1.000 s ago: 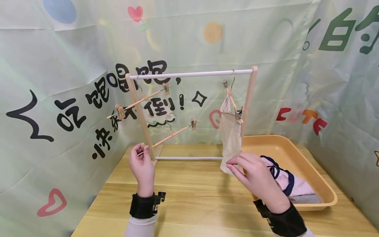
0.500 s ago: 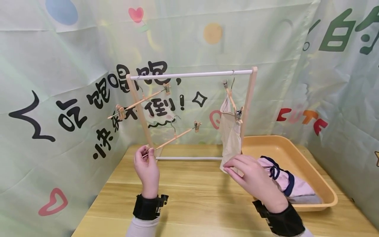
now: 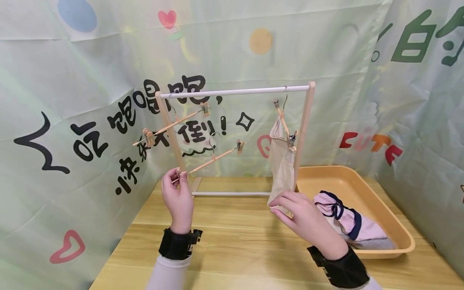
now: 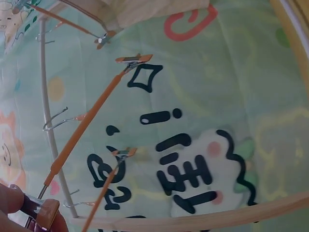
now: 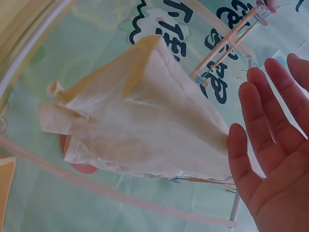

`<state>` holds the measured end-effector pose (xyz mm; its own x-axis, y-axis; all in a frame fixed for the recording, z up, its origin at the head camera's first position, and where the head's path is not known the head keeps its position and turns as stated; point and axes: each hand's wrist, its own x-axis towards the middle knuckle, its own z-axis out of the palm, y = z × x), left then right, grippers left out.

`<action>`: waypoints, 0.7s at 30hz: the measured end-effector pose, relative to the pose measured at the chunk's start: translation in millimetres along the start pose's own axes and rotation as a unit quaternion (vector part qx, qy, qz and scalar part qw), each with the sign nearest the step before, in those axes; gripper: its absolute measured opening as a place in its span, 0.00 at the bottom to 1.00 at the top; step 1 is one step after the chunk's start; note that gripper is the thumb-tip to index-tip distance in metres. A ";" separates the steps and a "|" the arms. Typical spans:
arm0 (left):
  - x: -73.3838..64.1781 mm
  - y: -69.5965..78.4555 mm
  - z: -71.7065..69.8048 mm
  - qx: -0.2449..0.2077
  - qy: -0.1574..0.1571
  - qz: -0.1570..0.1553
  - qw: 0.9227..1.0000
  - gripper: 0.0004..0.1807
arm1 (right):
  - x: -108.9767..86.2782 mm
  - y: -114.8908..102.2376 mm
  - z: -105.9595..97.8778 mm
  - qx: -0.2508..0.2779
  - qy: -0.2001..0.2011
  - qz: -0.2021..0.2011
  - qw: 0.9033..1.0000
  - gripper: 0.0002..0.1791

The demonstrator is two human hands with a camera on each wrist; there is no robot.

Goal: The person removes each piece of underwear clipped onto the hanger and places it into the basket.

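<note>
My left hand [image 3: 177, 203] pinches the near clip of a wooden clip hanger [image 3: 213, 159], which slants up and away with its metal hook on top. In the left wrist view the held clip [image 4: 47, 213] is between thumb and fingers. Cream cloth [image 3: 282, 167], possibly a small garment, hangs from another clip hanger [image 3: 284, 121] at the rack's right end. My right hand [image 3: 306, 219] is in front of its lower part. The right wrist view shows these fingers [image 5: 260, 106] loosely extended with nothing gripped; whether they touch the cloth [image 5: 154, 116] is unclear.
A small rack with a white top rail [image 3: 239, 91] stands on the wooden table [image 3: 232, 241]. Another clip hanger [image 3: 181, 121] hangs bare at its left end. An orange tray [image 3: 326, 175] at right holds folded cloth, including a pink piece with navy trim [image 3: 371, 227].
My left hand first moved right, then slightly up and left, with the clip hanger tilting along. My right hand has shifted a little left across the cloth's lower part.
</note>
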<state>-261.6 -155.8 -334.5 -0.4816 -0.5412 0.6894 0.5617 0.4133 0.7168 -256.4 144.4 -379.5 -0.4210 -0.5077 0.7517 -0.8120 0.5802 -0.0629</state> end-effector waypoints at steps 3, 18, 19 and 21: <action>8.1 6.7 2.7 0.004 0.006 0.009 1.000 0.13 | 0.8 -1.2 0.3 -0.001 0.004 -0.005 1.000 0.07; 53.3 24.1 20.6 -0.056 0.011 0.011 0.998 0.14 | 1.5 -3.9 3.6 0.001 0.003 -0.011 1.000 0.05; 54.5 24.4 22.2 -0.057 0.013 0.013 0.998 0.13 | 1.5 -4.3 3.7 0.002 0.005 -0.013 1.000 0.06; 56.1 24.6 25.2 -0.056 0.018 0.018 0.998 0.14 | 1.4 -4.8 4.4 0.000 0.014 -0.021 1.000 0.06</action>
<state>-291.7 -157.5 -275.5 -0.4362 -0.5538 0.7093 0.6510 0.3499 0.6736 -254.9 138.1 -381.1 -0.3752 -0.5129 0.7721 -0.8286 0.5590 -0.0313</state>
